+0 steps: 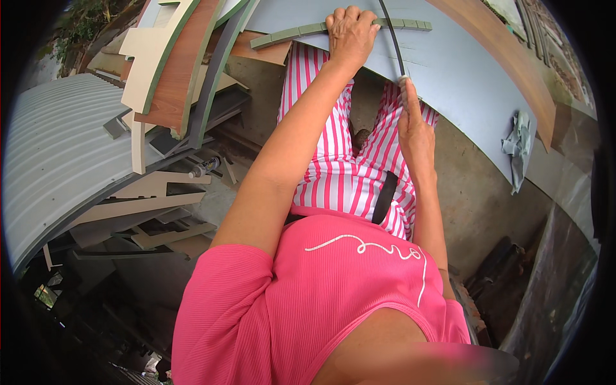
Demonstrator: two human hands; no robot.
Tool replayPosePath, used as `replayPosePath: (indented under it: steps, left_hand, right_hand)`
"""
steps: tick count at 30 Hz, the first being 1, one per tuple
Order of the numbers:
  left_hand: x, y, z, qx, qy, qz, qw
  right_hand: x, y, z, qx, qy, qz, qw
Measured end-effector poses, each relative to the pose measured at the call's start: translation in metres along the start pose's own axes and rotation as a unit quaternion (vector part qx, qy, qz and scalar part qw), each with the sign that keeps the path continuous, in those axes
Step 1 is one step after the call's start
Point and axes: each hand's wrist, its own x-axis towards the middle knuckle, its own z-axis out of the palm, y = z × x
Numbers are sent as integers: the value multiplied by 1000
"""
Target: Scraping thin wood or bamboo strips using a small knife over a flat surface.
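Observation:
My left hand (351,38) is closed over a narrow green strip (292,34), its fingers curled across the far side. The strip has cross lines along it and lies on a pale blue-grey board (468,83) in front of me. My right hand (417,131) grips a long, thin, dark tool (394,40) near its pale lower end. The index finger is stretched along that end. The tool runs up past the strip just right of my left hand; whether it touches the strip, I cannot tell. Its exact kind is unclear.
Several cut boards (173,80) with green edges lean at the left, beside a corrugated metal sheet (58,141). Offcuts (138,205) and a small bottle (204,168) lie below. A grey-green cloth (517,144) hangs over the board's right edge. A brown curved panel (497,48) lies along its far side.

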Motion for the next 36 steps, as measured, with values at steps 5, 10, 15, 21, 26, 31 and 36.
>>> replayPosePath:
  steps: [5, 10, 15, 21, 26, 31, 36]
  left_hand:
    - [1, 10, -4, 0, -17, 7, 1000]
    - [-1, 4, -4, 9, -21, 3, 1000]
    - [1, 0, -2, 12, -12, 6, 1000]
    - [1, 4, 0, 1, -2, 21, 1000]
    - [1, 5, -2, 12, -5, 10, 1000]
    - [0, 5, -1, 7, -10, 14, 1000]
    - [1, 5, -3, 19, -9, 12, 1000]
  right_hand:
    - [49, -15, 0, 48, 38, -15, 998]
    - [18, 3, 5, 74, 47, -42, 995]
    - [-29, 13, -1, 58, -1, 32, 998]
    - [16, 0, 2, 18, -10, 33, 999]
    - [56, -16, 2, 50, 9, 9, 999]
    - [17, -4, -1, 35, 4, 19, 999]
    - [-31, 10, 0, 44, -10, 59, 997]
